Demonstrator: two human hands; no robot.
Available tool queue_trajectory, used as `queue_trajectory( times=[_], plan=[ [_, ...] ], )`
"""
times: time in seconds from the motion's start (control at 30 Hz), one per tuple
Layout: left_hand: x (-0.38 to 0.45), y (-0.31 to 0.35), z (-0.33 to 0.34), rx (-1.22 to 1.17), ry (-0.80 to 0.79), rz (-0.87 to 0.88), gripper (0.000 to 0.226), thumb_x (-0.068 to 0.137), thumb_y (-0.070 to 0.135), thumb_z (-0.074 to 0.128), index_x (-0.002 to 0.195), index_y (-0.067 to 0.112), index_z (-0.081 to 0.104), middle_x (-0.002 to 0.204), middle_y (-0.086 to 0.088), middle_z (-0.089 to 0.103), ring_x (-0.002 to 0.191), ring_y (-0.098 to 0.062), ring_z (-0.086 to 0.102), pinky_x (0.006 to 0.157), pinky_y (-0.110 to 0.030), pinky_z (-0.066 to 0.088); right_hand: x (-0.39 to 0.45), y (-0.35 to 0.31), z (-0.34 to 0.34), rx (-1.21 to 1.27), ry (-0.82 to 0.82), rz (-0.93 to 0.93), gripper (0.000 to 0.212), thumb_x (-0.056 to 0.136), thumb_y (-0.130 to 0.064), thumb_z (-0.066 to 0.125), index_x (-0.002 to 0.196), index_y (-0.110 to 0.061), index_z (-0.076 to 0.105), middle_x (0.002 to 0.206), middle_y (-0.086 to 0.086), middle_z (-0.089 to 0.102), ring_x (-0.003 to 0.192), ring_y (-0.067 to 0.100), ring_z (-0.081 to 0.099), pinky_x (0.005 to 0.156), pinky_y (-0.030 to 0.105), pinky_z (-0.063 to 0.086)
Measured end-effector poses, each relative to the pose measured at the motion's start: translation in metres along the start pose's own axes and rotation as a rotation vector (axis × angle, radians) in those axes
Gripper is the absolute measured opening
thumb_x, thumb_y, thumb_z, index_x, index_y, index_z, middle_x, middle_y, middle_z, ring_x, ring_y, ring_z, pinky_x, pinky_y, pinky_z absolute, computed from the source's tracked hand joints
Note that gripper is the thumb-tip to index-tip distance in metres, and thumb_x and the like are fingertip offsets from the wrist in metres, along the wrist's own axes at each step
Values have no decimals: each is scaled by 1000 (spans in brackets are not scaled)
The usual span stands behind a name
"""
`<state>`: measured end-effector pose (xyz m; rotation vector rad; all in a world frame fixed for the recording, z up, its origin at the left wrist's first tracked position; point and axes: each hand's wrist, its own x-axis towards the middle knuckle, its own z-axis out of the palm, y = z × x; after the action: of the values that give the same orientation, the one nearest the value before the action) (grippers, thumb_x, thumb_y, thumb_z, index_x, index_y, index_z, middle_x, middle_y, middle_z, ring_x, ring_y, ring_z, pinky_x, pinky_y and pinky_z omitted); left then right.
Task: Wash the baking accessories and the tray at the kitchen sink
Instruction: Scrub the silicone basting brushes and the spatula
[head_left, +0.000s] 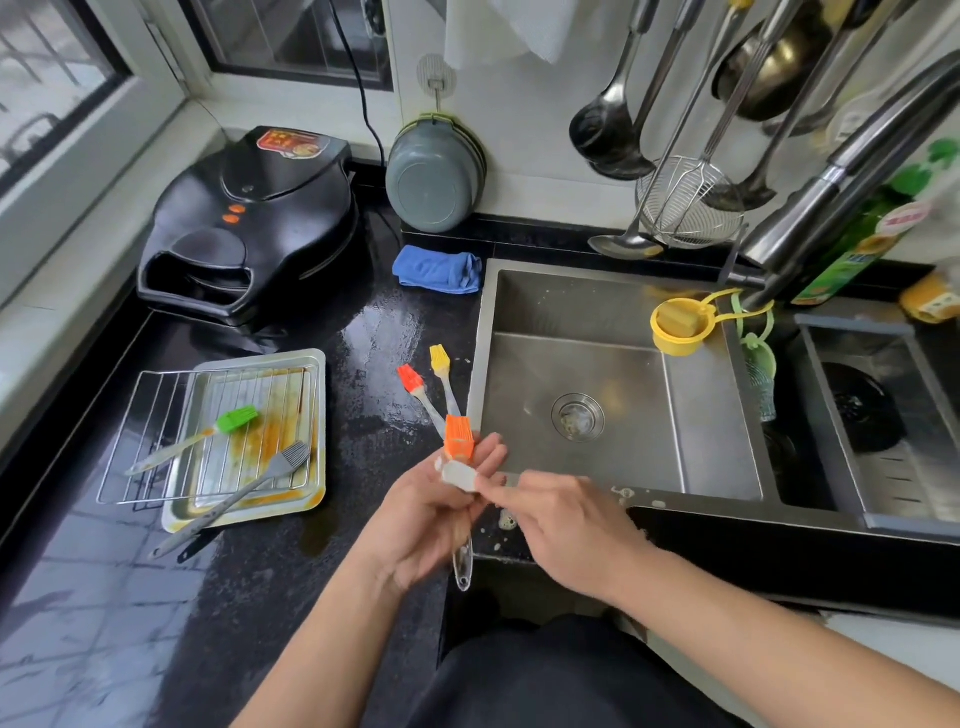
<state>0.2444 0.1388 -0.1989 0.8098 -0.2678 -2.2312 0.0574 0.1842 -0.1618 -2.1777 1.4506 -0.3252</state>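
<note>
At the near left corner of the steel sink (613, 312), the left hand (431, 514) holds an orange silicone basting brush (459, 441), fingers curled round its clear handle, head pointing far. The right hand (561, 525) pinches a small pale sponge-like piece (460, 475) against the brush neck with thumb and fingertips; what it is cannot be told. Left of the sink, a red brush (414, 387) and a yellow brush (442, 371) lie on the wet black counter (291, 571). Further left, the stained baking tray (311, 431) carries a wire rack (156, 441), a green brush (228, 423) and a grey brush (270, 470).
</note>
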Motion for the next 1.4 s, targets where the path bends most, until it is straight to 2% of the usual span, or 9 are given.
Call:
queue_trajectory(
  times=[0.17, 0.27, 0.43, 0.6, 0.8, 0.9, 1.07, 1.2, 1.4],
  plan=[
    [-3, -3, 6, -46, -91, -27, 76, 71, -23, 35, 146, -16, 37, 154, -29, 42, 144, -37, 44, 119, -47, 36, 18, 25, -5, -39, 136, 81, 43, 103, -20, 52, 140, -41, 57, 79, -8, 53, 69, 24, 57, 62, 37, 50],
    [-7, 1, 6, -194, -83, -40, 61, 93, 15, 47, 148, -9, 35, 158, -26, 38, 148, -35, 37, 126, -46, 24, -2, 2, -2, 3, 83, -4, 44, 102, -20, 52, 141, -39, 56, 78, -8, 54, 67, 21, 56, 58, 34, 48],
    [-11, 2, 7, -372, -122, -76, 85, 101, 62, 41, 152, -6, 36, 159, -26, 37, 149, -37, 36, 128, -46, 17, 9, 12, -5, -33, 94, -4, 45, 101, -19, 50, 140, -41, 56, 78, -5, 54, 69, 28, 59, 61, 41, 53],
    [-7, 11, 10, -360, -4, -51, 71, 104, 54, 32, 153, 2, 29, 156, -28, 40, 148, -40, 37, 127, -48, 16, -5, -3, -4, 34, 54, -67, 50, 101, -21, 51, 145, -42, 47, 78, -8, 54, 69, 24, 58, 64, 38, 53],
    [-7, 5, 14, -325, 39, -64, 32, 107, 31, 38, 120, 9, 57, 151, -18, 52, 144, -35, 45, 126, -47, 21, 12, 6, -9, -22, 74, -54, 45, 102, -19, 54, 140, -41, 56, 78, -9, 54, 69, 23, 59, 60, 33, 45],
    [-7, 10, 14, -334, 72, -33, 41, 109, 32, 34, 129, 6, 60, 147, -14, 57, 141, -33, 48, 125, -53, 23, 8, -7, -8, 10, 70, -91, 43, 102, -19, 53, 140, -40, 57, 82, -7, 60, 71, 20, 58, 63, 32, 47],
    [-6, 20, 3, -281, 117, 28, 52, 110, 30, 31, 159, 14, 29, 147, -11, 58, 136, -29, 55, 117, -60, 35, -10, -18, -9, 14, -86, -184, 53, 103, -23, 45, 147, -54, 40, 80, -11, 53, 68, 18, 53, 62, 29, 43],
    [-9, 15, 16, -382, 72, -5, 49, 110, 28, 30, 148, 3, 47, 148, -13, 57, 138, -29, 54, 115, -55, 39, 14, -8, -9, 76, 56, -89, 44, 102, -20, 54, 140, -42, 57, 83, -19, 53, 72, 10, 53, 67, 24, 42],
    [-9, 22, 18, -413, 120, 51, 45, 111, 28, 32, 138, 2, 57, 136, -15, 66, 124, -28, 65, 103, -59, 47, -15, -20, -8, 79, -45, -116, 45, 104, -28, 46, 144, -45, 50, 76, -14, 49, 67, 7, 46, 62, 23, 38]
  ],
)
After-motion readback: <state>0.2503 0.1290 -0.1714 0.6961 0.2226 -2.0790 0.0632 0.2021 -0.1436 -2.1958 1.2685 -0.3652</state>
